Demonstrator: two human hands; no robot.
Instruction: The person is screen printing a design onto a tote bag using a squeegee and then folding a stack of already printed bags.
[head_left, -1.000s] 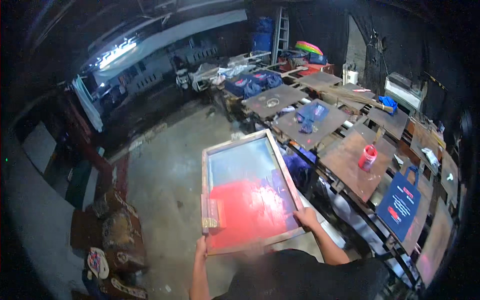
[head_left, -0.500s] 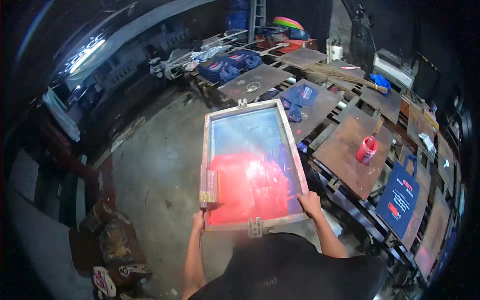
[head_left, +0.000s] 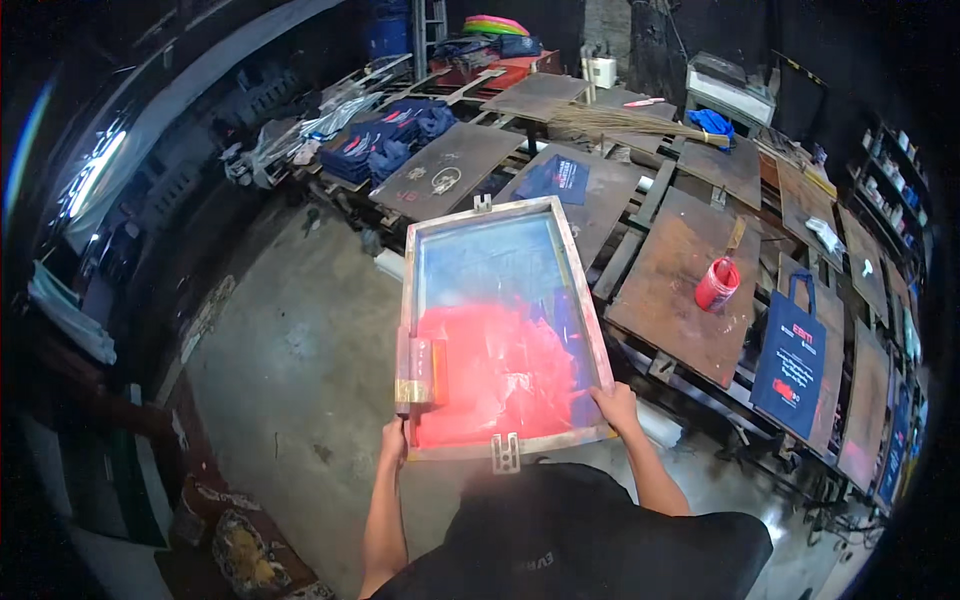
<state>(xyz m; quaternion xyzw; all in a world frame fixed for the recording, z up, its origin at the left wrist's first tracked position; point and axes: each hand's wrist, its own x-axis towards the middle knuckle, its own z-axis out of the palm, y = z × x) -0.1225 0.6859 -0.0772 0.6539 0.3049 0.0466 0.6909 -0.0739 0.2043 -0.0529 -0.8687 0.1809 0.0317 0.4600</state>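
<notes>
Screen-printing frame is gripped near its lower corners by left hand and right hand, seemingly to steady its red ink and left-side squeegee.

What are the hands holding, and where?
A rectangular pale wooden frame with a red-smeared screen: the right hand grips its right side near the lower corner, the left hand its lower left corner.

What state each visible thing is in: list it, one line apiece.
Screen frame, held in both hands
Red ink, spread over the screen's lower part
Squeegee, resting at the frame's left side
Left hand, closed on the frame
Right hand, closed on the frame
Red tub, upright, open, stick leaning in it
Blue bag right of tub, printed, lying flat
Tube light, lit
</notes>
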